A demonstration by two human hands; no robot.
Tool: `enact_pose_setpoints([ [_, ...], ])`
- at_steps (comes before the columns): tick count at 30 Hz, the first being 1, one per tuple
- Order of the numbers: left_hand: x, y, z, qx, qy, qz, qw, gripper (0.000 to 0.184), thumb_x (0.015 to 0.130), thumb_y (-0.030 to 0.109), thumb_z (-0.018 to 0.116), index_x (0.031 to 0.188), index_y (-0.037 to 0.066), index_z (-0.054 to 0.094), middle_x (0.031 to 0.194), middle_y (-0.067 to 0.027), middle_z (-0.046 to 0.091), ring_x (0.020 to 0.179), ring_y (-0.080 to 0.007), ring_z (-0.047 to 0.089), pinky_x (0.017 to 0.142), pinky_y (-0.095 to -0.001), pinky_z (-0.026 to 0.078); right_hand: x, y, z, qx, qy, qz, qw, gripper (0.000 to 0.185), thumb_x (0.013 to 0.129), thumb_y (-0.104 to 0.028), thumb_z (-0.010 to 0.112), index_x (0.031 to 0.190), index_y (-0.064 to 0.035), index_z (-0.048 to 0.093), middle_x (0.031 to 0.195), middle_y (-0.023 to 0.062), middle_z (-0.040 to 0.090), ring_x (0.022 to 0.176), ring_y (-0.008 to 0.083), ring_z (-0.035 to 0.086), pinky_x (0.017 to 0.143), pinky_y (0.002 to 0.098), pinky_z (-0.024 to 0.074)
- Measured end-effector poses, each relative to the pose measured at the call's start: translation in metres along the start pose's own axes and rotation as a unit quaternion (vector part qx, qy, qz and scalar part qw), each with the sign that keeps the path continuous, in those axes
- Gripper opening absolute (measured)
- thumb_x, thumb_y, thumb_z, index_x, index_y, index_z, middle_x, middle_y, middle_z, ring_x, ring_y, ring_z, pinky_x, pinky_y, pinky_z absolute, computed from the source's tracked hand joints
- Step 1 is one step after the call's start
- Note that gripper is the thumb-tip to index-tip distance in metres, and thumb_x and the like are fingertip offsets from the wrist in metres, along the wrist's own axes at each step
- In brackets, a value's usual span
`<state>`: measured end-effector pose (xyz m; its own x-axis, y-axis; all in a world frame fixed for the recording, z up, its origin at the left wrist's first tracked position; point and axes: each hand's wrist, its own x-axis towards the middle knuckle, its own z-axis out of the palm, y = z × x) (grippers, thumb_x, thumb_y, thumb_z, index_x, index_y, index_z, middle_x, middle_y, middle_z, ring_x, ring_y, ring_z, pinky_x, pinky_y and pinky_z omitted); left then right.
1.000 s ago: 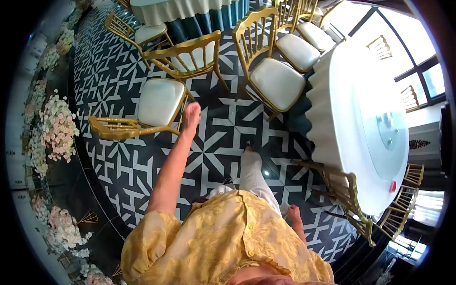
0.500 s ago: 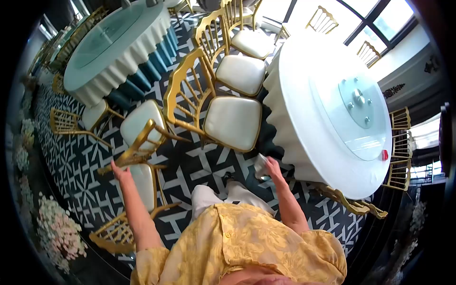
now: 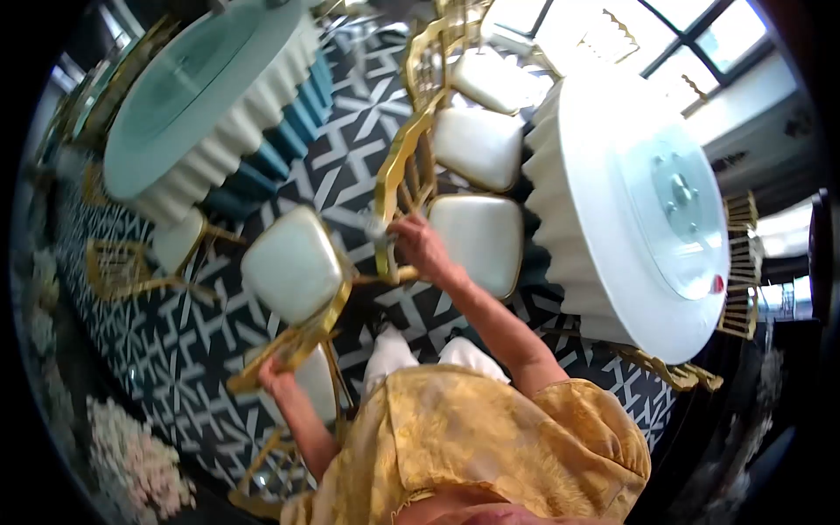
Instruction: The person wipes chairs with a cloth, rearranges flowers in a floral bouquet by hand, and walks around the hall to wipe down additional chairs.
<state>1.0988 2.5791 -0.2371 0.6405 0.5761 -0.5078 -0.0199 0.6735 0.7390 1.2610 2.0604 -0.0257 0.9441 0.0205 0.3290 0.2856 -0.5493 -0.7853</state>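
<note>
My right hand (image 3: 418, 243) is closed on a pale cloth (image 3: 376, 229), which lies against the back of a gold chair (image 3: 404, 175). That chair's white seat (image 3: 477, 245) faces the round table with the white cloth. At the lower left, my left hand (image 3: 278, 376) touches the top of another gold chair's back (image 3: 302, 346); its fingers are blurred. A white seat (image 3: 296, 265) shows just above that chair back.
The white round table (image 3: 595, 236) with a glass turntable stands at the right. A second table (image 3: 131, 157) with a teal skirt is at the upper left. More gold chairs (image 3: 122, 269) and pale flowers (image 3: 140, 459) are at the left.
My right hand has moved up and left with the cloth to the chair back. My left hand has moved down and right with its chair back. The view has shifted.
</note>
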Motion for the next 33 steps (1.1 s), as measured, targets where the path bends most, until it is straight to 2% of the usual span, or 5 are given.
enact_pose_setpoints([
  [4,-0.021,0.069,0.071,0.042,0.141,-0.05,0.988,0.013,0.073,0.007,0.065,0.085,0.004,0.065,0.094,-0.0086,0.064,0.094,-0.0259,0.061,0.087,-0.042,0.05,0.03,-0.011,0.005,-0.014,0.081,0.026,0.996,0.022,0.079,0.002,0.058,0.099,-0.0075,0.063,0.089,0.0128,0.054,0.088,0.0322,0.055,0.076,0.0402,0.0469],
  [15,0.034,0.194,0.077,0.117,0.025,-0.069,0.99,0.018,0.083,0.015,0.064,0.095,0.001,0.063,0.097,-0.0072,0.063,0.097,-0.022,0.061,0.088,-0.0446,0.05,0.145,0.085,0.034,-0.293,0.093,-0.126,0.943,0.025,0.078,-0.011,0.065,0.102,-0.0135,0.063,0.099,0.0115,0.057,0.09,0.0304,0.061,0.073,0.0418,0.0533],
  [16,0.017,0.205,0.072,0.148,0.028,0.031,0.988,0.023,0.082,0.015,0.066,0.1,0.001,0.064,0.103,-0.0083,0.064,0.097,-0.0221,0.061,0.091,-0.0417,0.049,0.163,0.055,0.001,-0.317,0.013,0.071,0.946,0.022,0.072,-0.009,0.065,0.094,-0.0143,0.065,0.091,0.0071,0.06,0.088,0.0261,0.06,0.076,0.0383,0.0521],
  [26,0.097,0.256,0.001,0.174,0.1,-0.098,0.975,0.035,0.087,0.016,0.065,0.116,-0.001,0.057,0.108,-0.011,0.061,0.098,-0.0277,0.062,0.081,-0.0449,0.052,0.087,-0.003,0.016,-0.186,-0.017,-0.006,0.982,0.015,0.087,-0.01,0.055,0.096,-0.0122,0.066,0.087,0.0098,0.059,0.081,0.0308,0.064,0.066,0.0412,0.0523],
  [33,-0.023,0.254,0.165,0.461,0.387,0.171,0.78,0.057,0.075,0.035,0.078,0.113,-0.004,0.059,0.118,-0.0254,0.056,0.107,-0.035,0.059,0.089,-0.0478,0.05,-0.003,-0.047,0.011,-0.11,-0.109,-0.054,0.986,0.021,0.077,-0.007,0.064,0.098,-0.0106,0.066,0.091,0.0059,0.055,0.083,0.025,0.061,0.06,0.0378,0.0508],
])
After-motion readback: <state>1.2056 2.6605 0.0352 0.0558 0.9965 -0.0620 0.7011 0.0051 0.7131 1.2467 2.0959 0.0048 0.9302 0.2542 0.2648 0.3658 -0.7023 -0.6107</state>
